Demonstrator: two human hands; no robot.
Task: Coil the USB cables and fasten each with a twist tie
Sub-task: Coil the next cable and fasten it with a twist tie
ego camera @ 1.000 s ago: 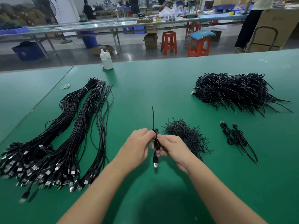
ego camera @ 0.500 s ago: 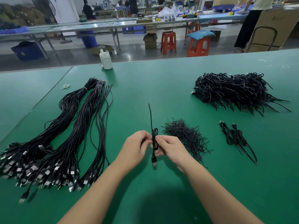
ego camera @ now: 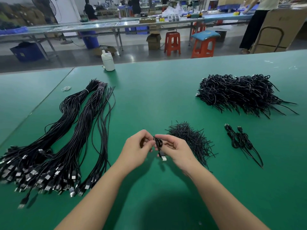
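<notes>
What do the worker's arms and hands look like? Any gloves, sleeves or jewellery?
Both forearms are bare as far as the view shows, with no sleeves. The left hand and right hand wear no gloves, and no rings, watch or bracelets are visible.

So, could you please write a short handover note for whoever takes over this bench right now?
Left hand and right hand: both pinch one small coiled cable above the table; its USB plug hangs below. I cannot tell whether its tie is fully twisted.
Uncoiled cables lie in long bundles on the left.
Loose ties are piled just right of the hands.
Done: two coiled cables lie further right, with a large finished pile behind them.
Left: finish this cable, set it with the done ones, then work through the left bundles.
</notes>
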